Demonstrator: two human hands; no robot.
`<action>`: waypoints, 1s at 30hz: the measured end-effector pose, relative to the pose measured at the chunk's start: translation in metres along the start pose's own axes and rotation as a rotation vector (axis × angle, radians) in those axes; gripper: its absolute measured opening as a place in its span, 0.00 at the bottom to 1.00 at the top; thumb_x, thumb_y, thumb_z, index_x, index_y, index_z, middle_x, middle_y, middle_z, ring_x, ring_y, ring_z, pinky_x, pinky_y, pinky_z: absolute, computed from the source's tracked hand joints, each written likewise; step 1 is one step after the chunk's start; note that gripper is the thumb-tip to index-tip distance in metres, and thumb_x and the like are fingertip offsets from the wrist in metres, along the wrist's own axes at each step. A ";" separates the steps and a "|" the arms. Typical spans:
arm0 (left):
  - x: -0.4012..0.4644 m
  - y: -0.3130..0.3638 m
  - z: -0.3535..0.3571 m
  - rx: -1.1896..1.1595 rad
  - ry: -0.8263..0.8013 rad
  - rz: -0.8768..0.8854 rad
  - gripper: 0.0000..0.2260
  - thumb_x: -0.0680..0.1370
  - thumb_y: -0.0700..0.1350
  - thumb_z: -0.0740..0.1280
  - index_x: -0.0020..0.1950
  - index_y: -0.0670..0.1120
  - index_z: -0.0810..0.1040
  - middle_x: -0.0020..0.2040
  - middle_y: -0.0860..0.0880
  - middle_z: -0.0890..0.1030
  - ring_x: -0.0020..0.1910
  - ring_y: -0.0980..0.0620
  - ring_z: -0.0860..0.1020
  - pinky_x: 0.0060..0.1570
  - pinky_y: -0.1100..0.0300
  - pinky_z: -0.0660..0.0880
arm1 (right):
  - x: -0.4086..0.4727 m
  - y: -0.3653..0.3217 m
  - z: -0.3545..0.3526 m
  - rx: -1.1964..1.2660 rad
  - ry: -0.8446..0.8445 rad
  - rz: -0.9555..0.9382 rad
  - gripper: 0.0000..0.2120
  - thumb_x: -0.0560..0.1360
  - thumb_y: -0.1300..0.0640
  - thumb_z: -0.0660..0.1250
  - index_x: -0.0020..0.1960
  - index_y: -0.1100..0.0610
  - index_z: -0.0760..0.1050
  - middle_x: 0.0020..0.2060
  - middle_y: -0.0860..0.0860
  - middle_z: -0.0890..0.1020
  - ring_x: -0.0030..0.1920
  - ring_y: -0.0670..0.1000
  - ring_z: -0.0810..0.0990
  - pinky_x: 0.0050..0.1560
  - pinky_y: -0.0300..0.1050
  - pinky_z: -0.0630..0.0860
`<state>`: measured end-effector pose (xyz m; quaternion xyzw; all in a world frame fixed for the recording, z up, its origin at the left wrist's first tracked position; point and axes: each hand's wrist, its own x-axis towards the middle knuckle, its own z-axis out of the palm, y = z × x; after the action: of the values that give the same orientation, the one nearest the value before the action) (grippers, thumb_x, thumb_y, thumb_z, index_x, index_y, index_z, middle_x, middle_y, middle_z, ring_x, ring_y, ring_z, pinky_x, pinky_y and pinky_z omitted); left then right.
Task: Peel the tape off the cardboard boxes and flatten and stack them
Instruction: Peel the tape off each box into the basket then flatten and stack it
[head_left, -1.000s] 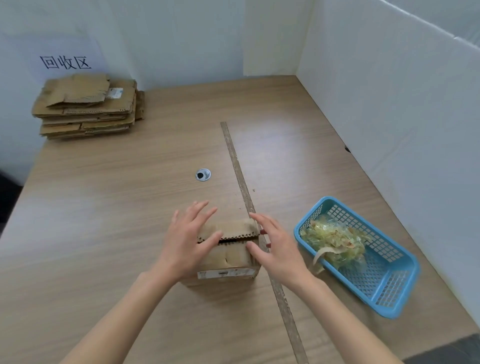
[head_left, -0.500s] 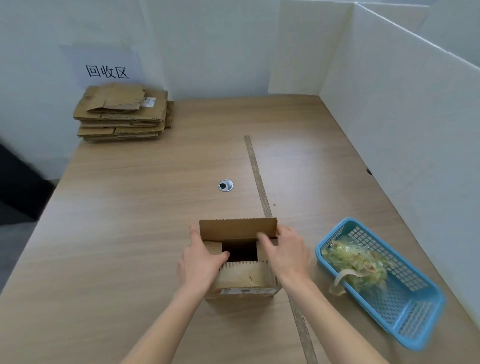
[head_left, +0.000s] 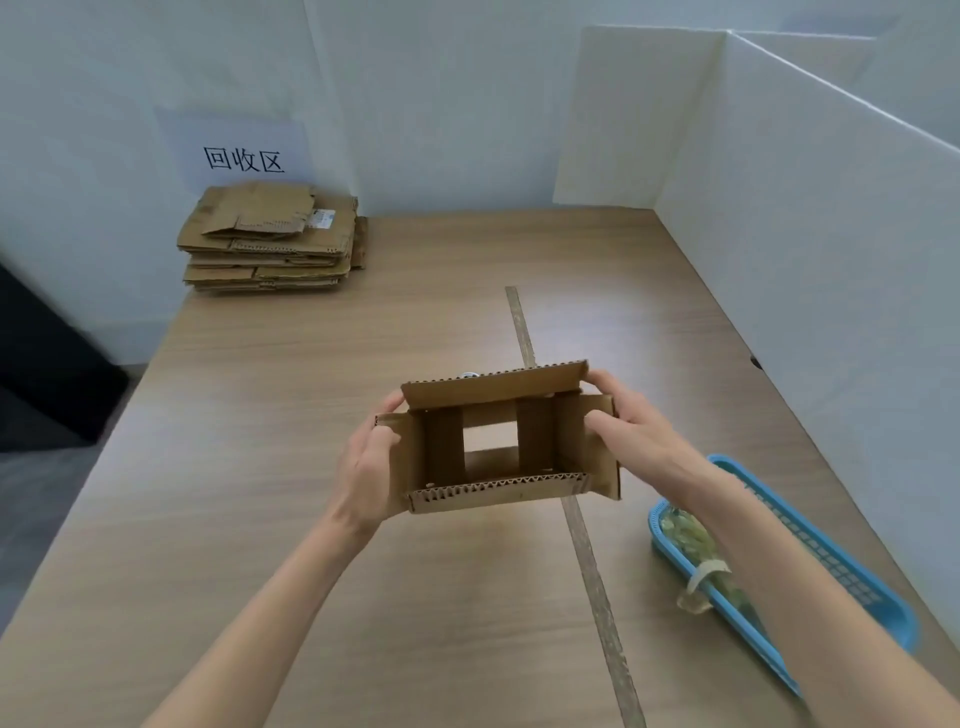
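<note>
A small brown cardboard box (head_left: 582, 447) is held above the table, all its flaps open, so I look straight through it to the wood below. My left hand (head_left: 371, 462) grips its left side, fingers curled round the edge. My right hand (head_left: 631, 431) grips the right side, thumb on the near face and fingers behind the wall. A stack of flattened cardboard boxes (head_left: 270, 239) lies at the table's far left corner under a paper sign.
A blue plastic basket (head_left: 857, 577) holding crumpled peeled tape sits at the right near edge, one strip hanging over its rim. White partition walls (head_left: 805, 208) close the right and back. A strip of tape (head_left: 587, 545) runs down the wooden table (head_left: 260, 519).
The box was resting on the table with its top flaps being opened; now both hands have lifted it and tipped it so its open ends face me. The view has tilted up.
</note>
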<state>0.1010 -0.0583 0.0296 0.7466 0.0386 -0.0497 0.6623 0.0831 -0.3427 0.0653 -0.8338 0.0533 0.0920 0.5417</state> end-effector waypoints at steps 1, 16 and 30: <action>0.000 0.000 -0.003 -0.027 -0.015 0.025 0.23 0.74 0.48 0.55 0.64 0.60 0.80 0.58 0.54 0.85 0.55 0.56 0.79 0.55 0.58 0.75 | -0.002 -0.001 -0.001 0.050 0.016 -0.011 0.26 0.83 0.62 0.56 0.57 0.27 0.70 0.54 0.31 0.76 0.59 0.43 0.75 0.63 0.49 0.73; -0.058 -0.136 -0.010 0.398 -0.191 0.028 0.23 0.73 0.74 0.63 0.65 0.67 0.72 0.62 0.68 0.76 0.59 0.64 0.79 0.53 0.62 0.78 | -0.045 0.125 0.084 0.264 0.156 0.439 0.29 0.71 0.43 0.77 0.68 0.46 0.70 0.56 0.48 0.82 0.53 0.48 0.85 0.47 0.54 0.86; 0.023 -0.084 0.003 0.298 -0.281 -0.012 0.50 0.60 0.65 0.80 0.75 0.76 0.54 0.67 0.70 0.70 0.47 0.63 0.77 0.48 0.68 0.76 | -0.018 0.110 0.023 0.078 -0.095 0.104 0.35 0.73 0.54 0.78 0.70 0.32 0.63 0.57 0.44 0.82 0.51 0.49 0.86 0.50 0.51 0.84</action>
<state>0.1139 -0.0517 -0.0560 0.8219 -0.0576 -0.1628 0.5429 0.0424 -0.3668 -0.0377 -0.8027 0.0745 0.1573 0.5704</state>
